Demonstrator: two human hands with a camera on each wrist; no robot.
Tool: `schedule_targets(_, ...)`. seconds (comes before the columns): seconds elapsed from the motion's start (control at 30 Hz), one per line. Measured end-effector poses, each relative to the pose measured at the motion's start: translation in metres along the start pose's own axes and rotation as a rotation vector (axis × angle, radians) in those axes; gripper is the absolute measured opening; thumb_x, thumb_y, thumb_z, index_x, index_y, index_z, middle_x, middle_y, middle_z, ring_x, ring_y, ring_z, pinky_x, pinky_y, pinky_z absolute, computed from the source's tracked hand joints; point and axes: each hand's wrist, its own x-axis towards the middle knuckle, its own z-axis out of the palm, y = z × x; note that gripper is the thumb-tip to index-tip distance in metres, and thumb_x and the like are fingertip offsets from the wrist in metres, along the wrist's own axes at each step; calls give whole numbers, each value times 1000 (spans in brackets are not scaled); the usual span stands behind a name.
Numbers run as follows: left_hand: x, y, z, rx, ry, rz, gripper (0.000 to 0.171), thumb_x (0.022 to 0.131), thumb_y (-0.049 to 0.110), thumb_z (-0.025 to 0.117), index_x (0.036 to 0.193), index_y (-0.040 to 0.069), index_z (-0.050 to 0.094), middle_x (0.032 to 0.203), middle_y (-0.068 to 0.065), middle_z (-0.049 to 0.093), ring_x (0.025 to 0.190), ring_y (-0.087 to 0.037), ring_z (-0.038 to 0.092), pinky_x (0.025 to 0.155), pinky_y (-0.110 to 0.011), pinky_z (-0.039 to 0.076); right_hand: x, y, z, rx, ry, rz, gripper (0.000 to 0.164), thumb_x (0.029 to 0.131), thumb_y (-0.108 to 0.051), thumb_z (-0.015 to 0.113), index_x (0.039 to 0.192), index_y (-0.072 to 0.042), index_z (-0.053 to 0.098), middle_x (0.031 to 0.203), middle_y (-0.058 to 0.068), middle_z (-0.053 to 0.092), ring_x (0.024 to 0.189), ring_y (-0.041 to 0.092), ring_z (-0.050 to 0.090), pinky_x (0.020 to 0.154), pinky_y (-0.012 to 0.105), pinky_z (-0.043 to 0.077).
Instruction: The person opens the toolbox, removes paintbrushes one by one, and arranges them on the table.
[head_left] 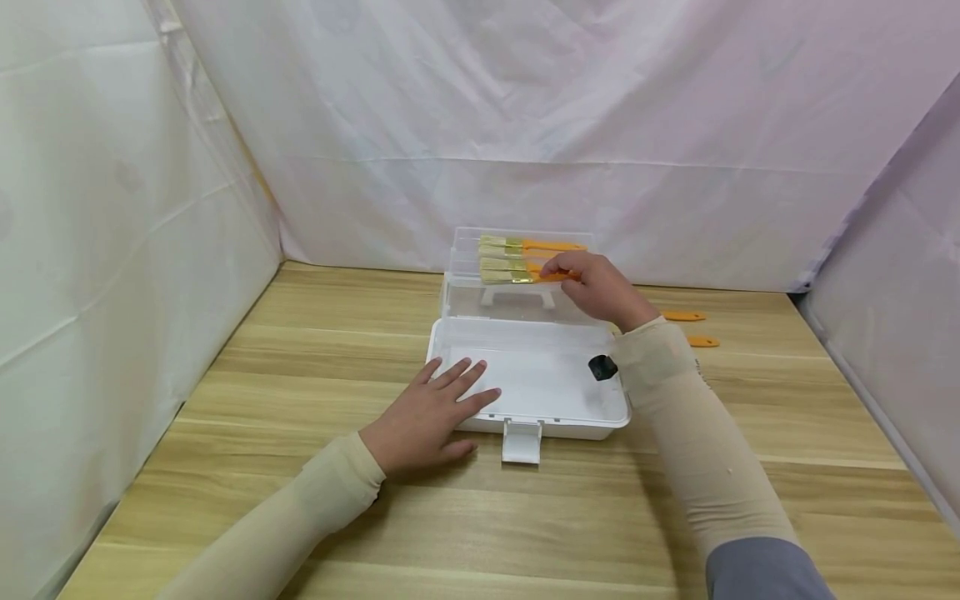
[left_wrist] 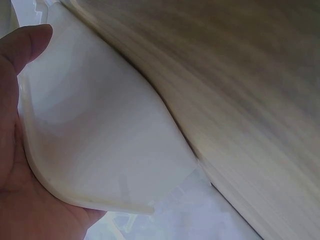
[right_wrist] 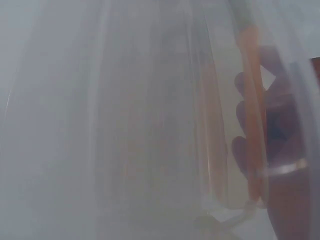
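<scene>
A white plastic case (head_left: 525, 379) lies on the table with its clear lid (head_left: 517, 300) raised at the back. My left hand (head_left: 431, 417) rests with spread fingers over the case's front left corner; in the left wrist view its palm lies against the white wall (left_wrist: 105, 120). At the lid, my right hand (head_left: 600, 287) pinches a paintbrush (head_left: 506, 277) by its orange handle, bristles pointing left. Another paintbrush (head_left: 555, 246) shows just behind it. The right wrist view, hazy through clear plastic, shows fingers around the orange handle (right_wrist: 255, 120).
Two orange handles (head_left: 682, 317) lie on the wooden table (head_left: 315, 333) to the right, partly hidden by my right arm. A small black object (head_left: 603, 367) shows beside the right wrist. White sheeting (head_left: 525, 108) hangs behind and at both sides. A latch (head_left: 521, 442) hangs at the case's front.
</scene>
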Motion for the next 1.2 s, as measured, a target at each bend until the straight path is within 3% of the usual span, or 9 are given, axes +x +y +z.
schedule_targets(0.33, 0, 2, 1, -7, -2, -3, 71, 90, 49, 66, 152, 24, 42, 160, -11, 31, 146, -29, 29, 115, -58, 20, -3, -2, -4, -25, -39, -22, 33, 93, 4, 47, 114, -8, 70, 124, 11, 65, 114, 30, 56, 96, 51, 45)
schedule_targets(0.53, 1, 3, 0, -1, 9, 6, 70, 90, 49, 67, 151, 24, 43, 158, -12, 33, 146, -30, 30, 114, -58, 21, -5, -5, -8, -20, -62, 3, 32, 94, 4, 46, 118, -5, 64, 125, 13, 62, 110, 30, 54, 98, 49, 45)
schedule_targets(0.83, 2, 3, 1, 9, 0, 6, 70, 90, 49, 66, 151, 24, 43, 159, -11, 32, 146, -30, 29, 115, -57, 21, -9, -7, -17, -21, -25, 35, 44, 98, 1, 46, 140, -9, 53, 137, 12, 55, 118, 29, 50, 101, 50, 44)
schedule_targets(1.0, 3, 3, 1, 0, 4, 2, 70, 90, 48, 67, 151, 24, 44, 159, -11, 32, 146, -30, 30, 115, -57, 20, -10, -8, -23, 2, -7, 23, 45, 97, 3, 46, 141, -6, 54, 140, 12, 53, 117, 29, 49, 98, 49, 45)
schedule_targets(1.2, 4, 3, 1, -7, 6, 2, 70, 89, 48, 67, 151, 24, 44, 159, -12, 32, 146, -30, 30, 115, -58, 20, -15, -9, -28, -19, -20, 18, 45, 98, 3, 44, 141, -3, 52, 143, 14, 50, 125, 32, 48, 103, 53, 42)
